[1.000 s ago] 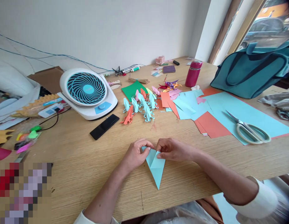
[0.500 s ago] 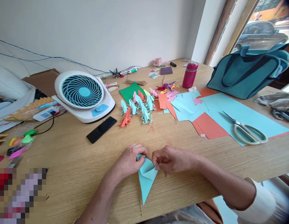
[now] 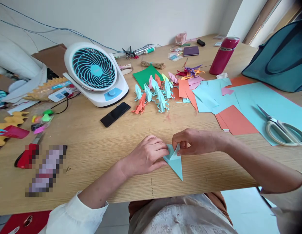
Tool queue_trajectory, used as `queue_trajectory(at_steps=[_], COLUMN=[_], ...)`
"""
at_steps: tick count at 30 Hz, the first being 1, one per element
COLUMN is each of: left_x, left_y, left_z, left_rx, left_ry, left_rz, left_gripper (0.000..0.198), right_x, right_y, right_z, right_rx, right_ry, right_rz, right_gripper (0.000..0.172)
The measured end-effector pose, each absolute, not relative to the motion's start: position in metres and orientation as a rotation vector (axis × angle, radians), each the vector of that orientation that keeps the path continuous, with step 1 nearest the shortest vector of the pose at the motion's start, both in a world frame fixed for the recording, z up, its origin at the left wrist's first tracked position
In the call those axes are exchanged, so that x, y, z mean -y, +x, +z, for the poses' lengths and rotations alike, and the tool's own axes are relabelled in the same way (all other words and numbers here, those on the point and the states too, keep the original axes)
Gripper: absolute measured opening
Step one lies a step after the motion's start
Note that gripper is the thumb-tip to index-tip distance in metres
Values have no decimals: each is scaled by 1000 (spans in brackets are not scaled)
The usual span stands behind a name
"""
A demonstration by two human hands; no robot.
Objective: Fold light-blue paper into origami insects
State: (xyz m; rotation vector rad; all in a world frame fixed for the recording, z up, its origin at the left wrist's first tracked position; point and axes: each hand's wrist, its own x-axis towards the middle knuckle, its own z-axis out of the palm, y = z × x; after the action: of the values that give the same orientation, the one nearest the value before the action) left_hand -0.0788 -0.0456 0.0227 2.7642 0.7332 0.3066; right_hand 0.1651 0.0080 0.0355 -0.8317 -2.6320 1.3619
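A light-blue sheet of folded paper (image 3: 176, 166) lies near the table's front edge, its long point aimed toward me. At its left edge rests my left hand (image 3: 148, 154), fingers stretched out and lying on the paper, thumb apart. My right hand (image 3: 193, 142) pinches a raised flap at the paper's upper right between thumb and fingers. Part of the top edge is hidden under both hands. Beyond them stands a group of folded paper figures, among them a light-blue one (image 3: 162, 102) and an orange one (image 3: 140, 104).
A white fan (image 3: 121, 92) and a black phone (image 3: 115, 114) are to the left. Scissors (image 3: 275, 128) lie on large blue paper (image 3: 250, 97) at right, near orange sheets (image 3: 238, 120), a magenta bottle (image 3: 224, 57) and a teal bag (image 3: 282, 58). A red-handled cutter (image 3: 29, 156) lies far left.
The view has tilted down and shifted left. My left hand has gone from curled fingers at the paper's top to flattened fingers on its left edge. My right hand keeps its pinch.
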Motion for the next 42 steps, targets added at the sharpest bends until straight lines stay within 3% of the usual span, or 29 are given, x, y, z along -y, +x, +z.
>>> queue_trajectory(at_steps=[8,15,24,42], left_x=[37,34,33,34], left_y=[-70,-67,-63,-39], left_z=[-7,-9,-7,0], left_rx=[-706,-732,-770,-1100], left_ry=[2705,2610,2512,2352], left_rz=[339,433,376,327], left_gripper=[27,25,23,18], right_x=[-33,-43,-30,-15], right_y=[152,139,149,193], right_z=[43,49,52,41], right_rx=[3029,3008,3229,2887], right_ry=[-877,-865,-862,-1067], right_rz=[1489,1882,1238,1166], right_gripper=[29,17,14,13])
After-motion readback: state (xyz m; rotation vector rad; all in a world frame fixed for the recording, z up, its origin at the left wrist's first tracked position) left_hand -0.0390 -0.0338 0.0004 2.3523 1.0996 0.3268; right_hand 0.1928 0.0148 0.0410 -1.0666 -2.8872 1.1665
